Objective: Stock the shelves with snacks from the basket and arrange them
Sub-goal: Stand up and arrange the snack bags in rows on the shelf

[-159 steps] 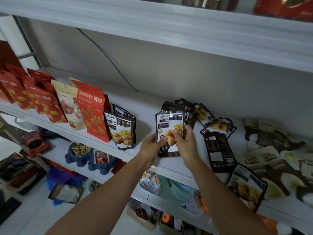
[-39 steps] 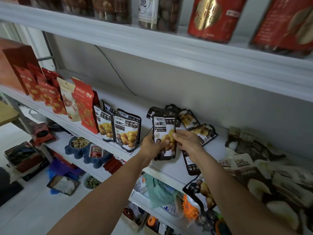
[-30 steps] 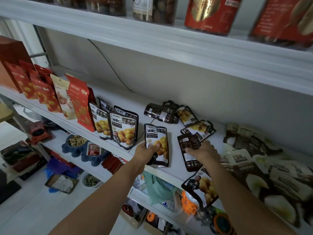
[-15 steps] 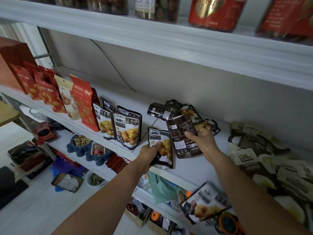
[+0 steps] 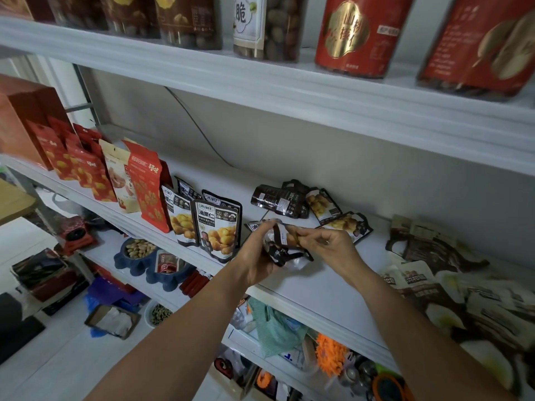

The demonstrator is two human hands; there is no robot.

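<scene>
Gripping a dark pouch [image 5: 282,251] in left hand [image 5: 254,260], pinching its top with right hand [image 5: 333,247], just right of the standing pouch [image 5: 217,227]. Could topple that standing pouch, or slide off the shelf [image 5: 318,285], if set down crooked. Half a second earlier: hands apart; now meeting.

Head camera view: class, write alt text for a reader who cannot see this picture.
A person's left hand and right hand grip a black pouch over a white shelf. Upright pouches stand to its left, flat pouches lie behind, and jars line the shelf above.
</scene>
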